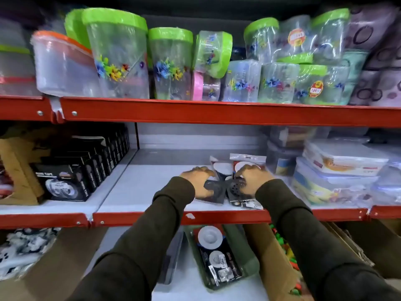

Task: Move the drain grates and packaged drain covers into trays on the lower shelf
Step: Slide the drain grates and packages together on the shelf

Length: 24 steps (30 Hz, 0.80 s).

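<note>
On the white middle shelf (138,187) lie two stacks of packaged drain covers. My left hand (198,181) grips the left stack of dark packages (213,192). My right hand (252,178) grips the right stack (237,187), whose top package shows a perforated dark grate; a clear package with a white round cover (245,162) sticks out behind my fingers. On the lower shelf, a clear greenish tray (251,263) holds a packaged drain cover (217,250) with white discs. A second dark tray (171,261) stands left of it, mostly hidden by my left sleeve.
Black boxed tape (65,185) fills the shelf's left side. Stacked clear food containers (338,170) stand at the right. Green-lidded jars (117,55) crowd the top shelf. Red shelf rails (217,114) run across. Cardboard boxes (273,257) flank the trays below.
</note>
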Tool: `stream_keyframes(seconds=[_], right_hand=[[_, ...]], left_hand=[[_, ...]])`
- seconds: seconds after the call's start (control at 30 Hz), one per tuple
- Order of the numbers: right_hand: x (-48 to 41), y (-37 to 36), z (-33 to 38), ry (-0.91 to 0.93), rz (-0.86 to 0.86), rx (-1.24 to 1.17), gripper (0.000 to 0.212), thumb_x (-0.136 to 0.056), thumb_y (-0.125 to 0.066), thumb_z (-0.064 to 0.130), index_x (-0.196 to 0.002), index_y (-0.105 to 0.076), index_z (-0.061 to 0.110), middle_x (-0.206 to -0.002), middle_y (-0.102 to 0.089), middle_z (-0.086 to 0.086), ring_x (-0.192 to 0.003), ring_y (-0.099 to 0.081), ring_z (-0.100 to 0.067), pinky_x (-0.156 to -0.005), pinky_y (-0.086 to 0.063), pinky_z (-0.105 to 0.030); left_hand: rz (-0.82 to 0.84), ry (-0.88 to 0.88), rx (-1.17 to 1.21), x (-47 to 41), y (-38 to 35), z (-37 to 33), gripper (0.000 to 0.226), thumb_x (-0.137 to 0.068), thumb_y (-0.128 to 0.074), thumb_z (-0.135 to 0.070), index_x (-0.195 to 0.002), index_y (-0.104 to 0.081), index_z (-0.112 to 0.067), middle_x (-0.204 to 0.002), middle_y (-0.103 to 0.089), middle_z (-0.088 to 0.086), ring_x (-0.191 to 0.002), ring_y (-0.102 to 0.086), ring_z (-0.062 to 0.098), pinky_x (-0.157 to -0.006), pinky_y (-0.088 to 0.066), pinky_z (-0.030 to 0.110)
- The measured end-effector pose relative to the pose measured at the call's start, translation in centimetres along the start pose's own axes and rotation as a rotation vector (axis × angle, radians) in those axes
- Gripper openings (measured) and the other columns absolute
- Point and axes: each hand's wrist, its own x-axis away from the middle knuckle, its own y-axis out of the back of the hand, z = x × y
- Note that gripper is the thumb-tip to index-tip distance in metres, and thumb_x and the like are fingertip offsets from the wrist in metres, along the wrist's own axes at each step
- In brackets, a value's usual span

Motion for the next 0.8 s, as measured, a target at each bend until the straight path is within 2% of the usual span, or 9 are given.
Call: stream_keyframes(seconds=[0.13,0.23,0.3,0.4,0.5,0.67,0.8], right_hand=[[-2.5,-1.4,-1.4,0.001,0.347,-0.043,0.087,-0.056,-0.083,0.029,-0.136,-0.05,0.019,-0.131,-0.051,-0.011,-0.122,-0.052,-0.032,-0.102,-0.049,-0.039],[-4.4,-2.4,-2.6,0.056,0.413,-0.069,0.101,-0.052,-0.089,0.032,-0.141,-0.043,0.023,-0.135,-0.049,-0.009,-0.126,-0.05,-0.03,-0.105,-0.046,-0.04],[-4.9,-2.6,-2.8,0.077,0.449,-0.073,0.103,-0.051,-0.091,0.032,-0.142,-0.043,0.025,-0.133,-0.051,-0.007,-0.124,-0.051,-0.028,-0.104,-0.046,-0.038],[-5.6,-2.4,-2.8,0.095,0.457,-0.041,0.104,-0.05,-0.091,0.032,-0.142,-0.043,0.025,-0.132,-0.05,-0.005,-0.122,-0.051,-0.026,-0.1,-0.048,-0.034],[-6.3,-1.6,-2.3,0.077,0.445,-0.019,0.1,-0.047,-0.09,0.041,-0.136,-0.048,0.022,-0.128,-0.054,-0.005,-0.117,-0.054,-0.025,-0.098,-0.05,-0.035],[-7.9,0.3,1.2,0.13,0.397,-0.142,0.079,-0.05,-0.09,0.043,-0.119,-0.058,0.021,-0.118,-0.063,-0.001,-0.105,-0.062,-0.023,-0.094,-0.054,-0.036],[-8.9,0.2,5.7,0.199,0.357,-0.176,0.081,-0.05,-0.088,0.049,-0.12,-0.058,0.022,-0.114,-0.061,0.001,-0.103,-0.061,-0.021,-0.088,-0.053,-0.033]], left_hand=[[0.229,0.054,-0.119,-3.5,-1.5,0.2,0.101,-0.07,-0.078,-0.051,-0.155,-0.029,-0.023,-0.159,-0.035,0.003,-0.144,-0.039,0.027,-0.118,-0.037,0.042],[0.276,0.038,-0.103,-5.2,-2.3,0.6,0.107,-0.065,-0.084,-0.046,-0.154,-0.028,-0.026,-0.159,-0.036,0.0,-0.144,-0.04,0.025,-0.118,-0.037,0.043],[0.281,0.024,-0.085,-5.6,-2.3,0.9,0.102,-0.063,-0.085,-0.046,-0.151,-0.036,-0.028,-0.154,-0.044,0.0,-0.14,-0.046,0.025,-0.116,-0.04,0.043],[0.261,-0.002,-0.052,-5.8,-1.9,1.4,0.091,-0.058,-0.087,-0.051,-0.138,-0.05,-0.029,-0.138,-0.058,-0.001,-0.124,-0.059,0.025,-0.105,-0.05,0.04],[0.223,0.017,-0.036,-5.2,-1.1,2.8,0.091,-0.055,-0.086,-0.056,-0.134,-0.052,-0.029,-0.132,-0.061,-0.003,-0.118,-0.061,0.022,-0.1,-0.053,0.037],[0.229,0.17,-0.035,-2.8,1.2,8.2,0.087,-0.049,-0.087,-0.058,-0.125,-0.057,-0.03,-0.125,-0.063,-0.006,-0.112,-0.062,0.019,-0.098,-0.055,0.04],[0.309,0.278,-0.11,-0.5,2.2,12.7,0.079,-0.046,-0.085,-0.062,-0.113,-0.062,-0.028,-0.109,-0.066,-0.007,-0.1,-0.066,0.018,-0.087,-0.059,0.037]])
